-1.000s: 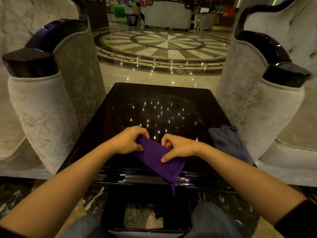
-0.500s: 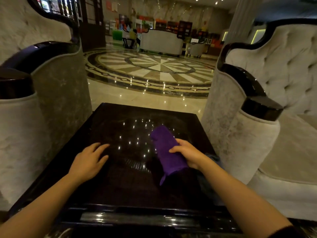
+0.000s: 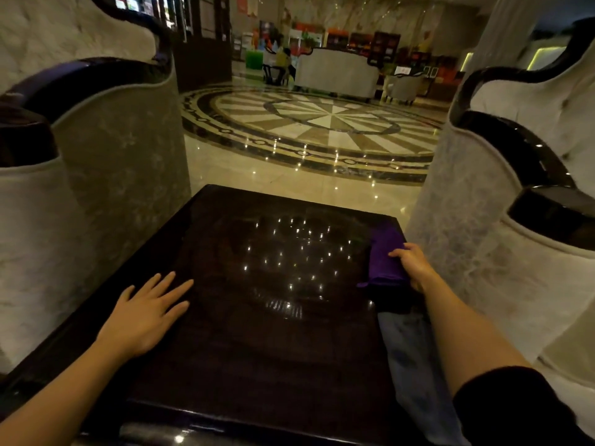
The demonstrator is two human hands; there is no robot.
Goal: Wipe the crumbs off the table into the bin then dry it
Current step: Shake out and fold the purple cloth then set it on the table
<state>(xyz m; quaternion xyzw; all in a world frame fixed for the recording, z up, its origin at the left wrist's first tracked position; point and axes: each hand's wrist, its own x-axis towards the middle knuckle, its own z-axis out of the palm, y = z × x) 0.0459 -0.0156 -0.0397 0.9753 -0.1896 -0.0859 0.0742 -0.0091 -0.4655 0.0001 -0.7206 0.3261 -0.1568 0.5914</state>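
Note:
A dark glossy square table (image 3: 257, 349) fills the lower middle of the head view. A folded purple cloth (image 3: 384, 255) lies at the table's far right corner. My right hand (image 3: 413, 265) rests on the cloth's right side, fingers curled onto it. My left hand (image 3: 146, 312) lies flat on the table's left part, fingers spread, holding nothing. A grey-blue cloth (image 3: 409, 349) lies along the table's right edge, under my right forearm. The bin is out of view.
A pale upholstered armchair (image 3: 106, 175) with dark wood trim stands close on the left, another armchair (image 3: 502, 239) close on the right. Beyond the table's far edge is polished marble floor (image 3: 315, 130) with a round inlay, then distant lobby furniture.
My right hand has carried the purple cloth from the table's near edge to the far right corner. My left hand let go of it and now lies flat. The view tilted up, losing the bin.

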